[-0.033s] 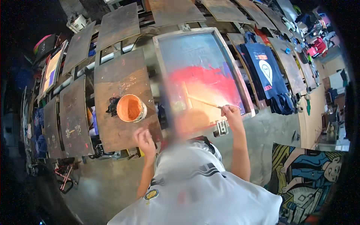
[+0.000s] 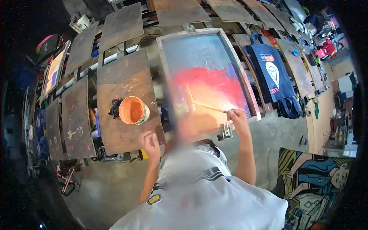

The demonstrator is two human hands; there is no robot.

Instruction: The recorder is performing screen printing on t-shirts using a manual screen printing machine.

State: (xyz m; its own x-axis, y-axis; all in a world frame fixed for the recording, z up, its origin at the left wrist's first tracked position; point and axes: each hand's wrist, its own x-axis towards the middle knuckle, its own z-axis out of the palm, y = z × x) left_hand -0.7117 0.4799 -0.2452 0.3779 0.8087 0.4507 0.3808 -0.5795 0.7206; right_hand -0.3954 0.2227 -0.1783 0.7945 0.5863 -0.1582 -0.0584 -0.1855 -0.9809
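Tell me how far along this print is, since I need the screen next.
Red ink already covers the middle of the screen, and a printed navy shirt lies on the next board. In hand: the right hand holds a stick in the ink; the left hand rests on the board by the orange tub. Several boards are bare.

Right hand gripping, left hand curled.

A grey concrete floor fills the lower left of the frame. Brown wooden platens fan across the top on a metal frame. Dark blue printed shirts hang at upper right, and a comic-style mural colours the lower right corner.
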